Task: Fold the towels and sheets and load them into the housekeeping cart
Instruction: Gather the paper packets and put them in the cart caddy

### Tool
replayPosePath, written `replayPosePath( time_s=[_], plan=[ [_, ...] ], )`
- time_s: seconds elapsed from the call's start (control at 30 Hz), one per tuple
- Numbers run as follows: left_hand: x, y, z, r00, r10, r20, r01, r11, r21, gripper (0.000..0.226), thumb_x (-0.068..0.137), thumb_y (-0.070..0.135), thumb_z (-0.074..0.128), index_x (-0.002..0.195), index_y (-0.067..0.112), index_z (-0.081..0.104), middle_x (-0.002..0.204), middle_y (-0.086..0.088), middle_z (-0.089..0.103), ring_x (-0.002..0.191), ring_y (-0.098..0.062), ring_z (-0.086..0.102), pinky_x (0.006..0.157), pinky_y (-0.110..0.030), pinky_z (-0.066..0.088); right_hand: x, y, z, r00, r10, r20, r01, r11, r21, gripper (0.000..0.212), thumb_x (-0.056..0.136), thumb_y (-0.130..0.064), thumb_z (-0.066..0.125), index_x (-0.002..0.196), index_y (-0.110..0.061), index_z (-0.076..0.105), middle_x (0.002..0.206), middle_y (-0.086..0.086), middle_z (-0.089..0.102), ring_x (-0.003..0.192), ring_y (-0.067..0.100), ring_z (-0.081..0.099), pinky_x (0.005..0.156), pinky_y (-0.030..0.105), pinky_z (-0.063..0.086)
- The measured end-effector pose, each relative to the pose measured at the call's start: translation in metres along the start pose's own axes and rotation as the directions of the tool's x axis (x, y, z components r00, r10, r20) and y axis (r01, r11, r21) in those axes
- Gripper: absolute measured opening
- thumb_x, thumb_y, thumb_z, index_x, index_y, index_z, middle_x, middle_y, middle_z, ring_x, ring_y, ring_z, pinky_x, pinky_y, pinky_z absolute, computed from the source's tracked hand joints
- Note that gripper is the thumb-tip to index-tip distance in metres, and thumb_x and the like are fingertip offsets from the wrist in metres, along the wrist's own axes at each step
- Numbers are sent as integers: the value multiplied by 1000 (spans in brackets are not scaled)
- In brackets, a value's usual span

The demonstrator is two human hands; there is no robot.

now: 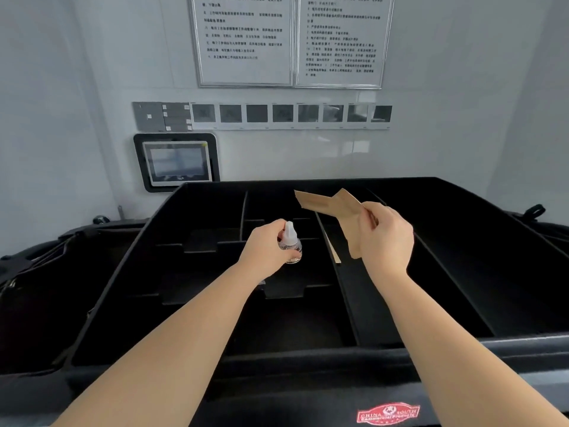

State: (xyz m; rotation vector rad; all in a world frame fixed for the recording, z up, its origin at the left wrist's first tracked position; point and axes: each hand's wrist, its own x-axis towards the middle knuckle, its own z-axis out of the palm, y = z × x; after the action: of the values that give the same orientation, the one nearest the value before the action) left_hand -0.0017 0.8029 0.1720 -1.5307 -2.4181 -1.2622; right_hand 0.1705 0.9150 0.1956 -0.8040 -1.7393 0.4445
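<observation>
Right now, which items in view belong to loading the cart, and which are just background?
In play:
black plastic compartment tray on the cart top
small clear bottle with white cap, held by left hand
brown paper packets, held by right hand
No towels or sheets in view.

Background:
framed wall notices
wall-mounted screen
row of dark photos

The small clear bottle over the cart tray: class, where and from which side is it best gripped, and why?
Grip the bottle around its round clear body, below the white tapered cap, probably from the left, as the left hand does. The cap narrows upward, so fingers would likely slip off it. The right hand holds brown paper packets on the other side.
</observation>
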Motion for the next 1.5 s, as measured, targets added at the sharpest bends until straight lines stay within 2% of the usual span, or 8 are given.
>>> replayPosePath(
  time_s=[0.2,0.47,0.6,0.73,0.9,1.13,1.3,1.5],
  plan=[
    [18,-9,21,990,22,141,-20,1000,-11,31,72,17,80,94,20,59,93,7,65,83,-10,63,71,-22,51,1,13,9,997,68,-20,-69,998,-8,23,95,-21,51,109,-17,69,92,-6,65,81,11,58,68,23,43],
    [18,-25,44,985,-2,174,-1,1000,20,34,68,22,83,90,24,57,89,9,61,81,-7,59,67,-21,46,-2,17,12,994,109,-25,-109,994,-1,22,96,-23,51,109,-19,69,91,-6,64,83,11,59,70,25,46],
    [21,-24,47,981,9,194,-22,998,65,38,69,23,82,98,23,58,94,6,63,86,-13,61,77,-30,52,-2,20,12,991,128,-27,-127,991,30,22,96,-25,51,108,-21,69,90,-7,65,82,10,59,68,24,46],
    [22,-24,47,969,20,245,-42,996,84,49,69,27,83,110,25,54,100,6,62,87,-13,61,80,-34,54,-2,23,12,990,135,-29,-134,990,46,21,96,-25,52,107,-21,69,88,-7,64,81,11,60,66,23,43],
    [21,-28,30,963,161,214,-200,965,171,73,73,31,81,131,34,38,116,7,56,95,-10,58,81,-30,52,-3,25,13,990,138,-27,-136,989,63,20,96,-26,51,103,-23,69,81,-10,63,74,8,59,63,22,42],
    [24,-23,23,875,407,261,-480,792,376,65,76,33,77,131,26,44,127,11,50,111,-12,50,86,-35,50,-2,25,11,990,137,-32,-134,987,87,21,96,-27,52,106,-22,69,86,-8,65,80,10,61,69,27,50],
    [27,-31,29,828,516,220,-554,691,464,60,77,32,77,129,21,50,126,8,54,112,-14,50,91,-31,43,-1,26,10,990,134,-38,-130,988,89,21,96,-26,52,107,-20,69,87,-7,65,81,11,61,69,26,49],
    [37,-32,34,791,569,227,-601,652,462,61,72,29,81,125,17,53,125,5,54,112,-15,50,91,-29,42,0,27,10,990,135,-32,-131,986,103,21,96,-24,52,106,-21,69,87,-7,65,79,10,61,69,27,51]
  ],
)
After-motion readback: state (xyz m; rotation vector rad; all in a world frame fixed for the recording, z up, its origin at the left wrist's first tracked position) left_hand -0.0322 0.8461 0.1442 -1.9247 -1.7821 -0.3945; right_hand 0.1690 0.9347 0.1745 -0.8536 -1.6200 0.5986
